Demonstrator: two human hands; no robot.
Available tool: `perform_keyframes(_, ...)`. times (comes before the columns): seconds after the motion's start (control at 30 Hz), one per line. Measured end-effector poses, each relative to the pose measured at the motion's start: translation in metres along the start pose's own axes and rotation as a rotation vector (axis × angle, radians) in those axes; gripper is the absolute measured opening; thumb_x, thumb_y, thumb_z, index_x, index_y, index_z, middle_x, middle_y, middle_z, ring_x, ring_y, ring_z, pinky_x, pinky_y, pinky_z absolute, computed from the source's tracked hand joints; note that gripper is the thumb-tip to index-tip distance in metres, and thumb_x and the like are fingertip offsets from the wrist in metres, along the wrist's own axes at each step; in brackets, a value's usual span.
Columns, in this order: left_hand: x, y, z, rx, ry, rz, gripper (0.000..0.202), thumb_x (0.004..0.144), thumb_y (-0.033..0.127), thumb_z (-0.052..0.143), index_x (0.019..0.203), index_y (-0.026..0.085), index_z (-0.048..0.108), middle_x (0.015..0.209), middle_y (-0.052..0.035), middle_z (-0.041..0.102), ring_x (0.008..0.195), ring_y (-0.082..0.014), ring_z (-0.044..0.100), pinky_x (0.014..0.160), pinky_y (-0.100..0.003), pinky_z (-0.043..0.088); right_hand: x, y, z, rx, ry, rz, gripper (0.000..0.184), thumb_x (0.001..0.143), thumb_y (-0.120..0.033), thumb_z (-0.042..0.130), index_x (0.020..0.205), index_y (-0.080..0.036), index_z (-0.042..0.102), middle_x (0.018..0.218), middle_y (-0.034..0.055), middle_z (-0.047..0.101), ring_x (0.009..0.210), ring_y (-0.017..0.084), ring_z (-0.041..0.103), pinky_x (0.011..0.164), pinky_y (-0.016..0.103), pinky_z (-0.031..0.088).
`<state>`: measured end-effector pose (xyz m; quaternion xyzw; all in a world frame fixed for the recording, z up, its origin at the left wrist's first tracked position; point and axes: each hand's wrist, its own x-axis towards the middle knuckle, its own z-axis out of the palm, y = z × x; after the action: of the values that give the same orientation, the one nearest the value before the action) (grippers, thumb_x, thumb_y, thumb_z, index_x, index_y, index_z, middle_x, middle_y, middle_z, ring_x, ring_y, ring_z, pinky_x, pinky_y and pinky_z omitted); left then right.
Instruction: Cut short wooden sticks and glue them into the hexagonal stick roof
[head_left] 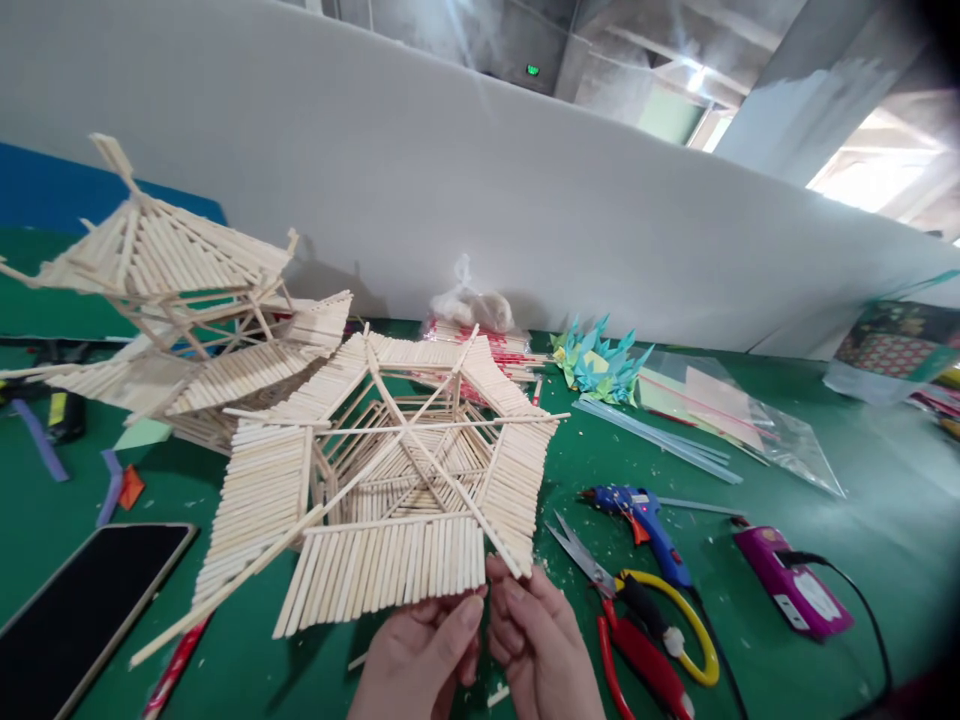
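A model pavilion roof of thin wooden sticks (pixel 390 570) sits in front of me, its slatted panels ringing an open frame of crossed sticks. At its near edge, my left hand (pixel 424 655) is closed in a pinch, thumb just under the front panel's right end. Close beside it is my right hand (pixel 544 640), also closed, its fingertips by the roof's near right corner. Whatever small piece lies between the fingers is hidden. A short stick piece (pixel 498 695) lies on the table below the hands.
A taller stick pavilion (pixel 180 270) stands at left. A phone (pixel 90 610) lies near left. To the right are scissors (pixel 585 560), red-handled pliers (pixel 645 660), a blue glue gun (pixel 652 530), clear glue sticks (pixel 660 440) and a purple corded device (pixel 795 580). Folded paper (pixel 600 365) sits behind.
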<state>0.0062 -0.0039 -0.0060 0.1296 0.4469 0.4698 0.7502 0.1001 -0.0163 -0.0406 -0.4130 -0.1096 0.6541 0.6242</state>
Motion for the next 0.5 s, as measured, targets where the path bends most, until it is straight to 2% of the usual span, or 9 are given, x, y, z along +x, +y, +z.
perform_keyframes(0.1,0.001,0.002,0.003,0.019,0.008,0.009,0.019,0.046,0.027,0.082,0.058,0.017,0.071,0.05,0.0026,0.062,0.048,-0.0093,0.047,0.045,-0.018,0.039,0.004,0.0,0.008,0.124,0.022,0.05,0.032,0.048,-0.035,0.081,0.072,-0.016,0.07,0.047,-0.0088,0.041,0.04,0.001,0.024,0.038,0.014,0.018)
perform_keyframes(0.2,0.003,0.002,0.002,0.045,0.029,0.01,0.019,0.049,0.027,0.081,0.062,0.018,0.072,0.059,-0.0002,0.067,0.056,-0.0125,0.052,0.05,-0.021,0.042,0.008,0.003,0.012,0.187,0.014,0.034,0.025,0.048,-0.032,0.082,0.065,-0.019,0.069,0.043,-0.0094,0.041,0.039,0.002,0.027,0.039,0.013,0.022)
perform_keyframes(0.3,0.007,0.001,-0.001,0.069,0.039,0.04,0.018,0.05,0.027,0.081,0.062,0.017,0.073,0.062,-0.0026,0.07,0.055,-0.0137,0.054,0.05,-0.024,0.044,0.012,0.006,0.014,0.211,-0.003,0.019,0.021,0.048,-0.032,0.082,0.057,-0.02,0.067,0.039,-0.0093,0.041,0.039,0.002,0.029,0.04,0.013,0.027)
perform_keyframes(0.5,0.009,-0.001,-0.001,0.051,0.092,0.116,0.034,0.045,0.026,0.083,0.077,0.019,0.074,0.061,-0.0038,0.073,0.061,-0.0201,0.063,0.049,-0.025,0.046,0.013,0.006,0.021,0.229,0.043,-0.02,0.021,0.045,-0.029,0.083,0.059,-0.019,0.07,0.038,-0.0093,0.044,0.038,0.002,0.032,0.041,0.013,0.032)
